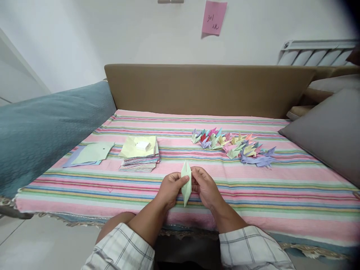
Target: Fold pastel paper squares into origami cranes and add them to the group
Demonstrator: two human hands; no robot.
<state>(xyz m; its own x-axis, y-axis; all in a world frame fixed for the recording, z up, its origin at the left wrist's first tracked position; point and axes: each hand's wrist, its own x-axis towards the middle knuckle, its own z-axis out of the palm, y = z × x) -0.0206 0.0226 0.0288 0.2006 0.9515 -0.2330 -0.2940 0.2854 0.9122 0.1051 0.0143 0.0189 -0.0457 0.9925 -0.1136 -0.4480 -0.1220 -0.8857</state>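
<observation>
A pale green piece of folded paper, long and pointed at both ends, is held upright over the striped cloth near the front edge. My left hand grips it from the left, the thumb lying across its face. At its right edge, the fingers of my right hand pinch the paper; the fingertips are partly hidden behind it. Beyond my right hand, many folded paper cranes in mixed colours stand grouped on the cloth.
To the left sits a stack of square paper sheets with a small white block on top. Loose green and purple sheets lie farther left. A blue-covered armrest, brown backrest and grey cushion border the striped cloth.
</observation>
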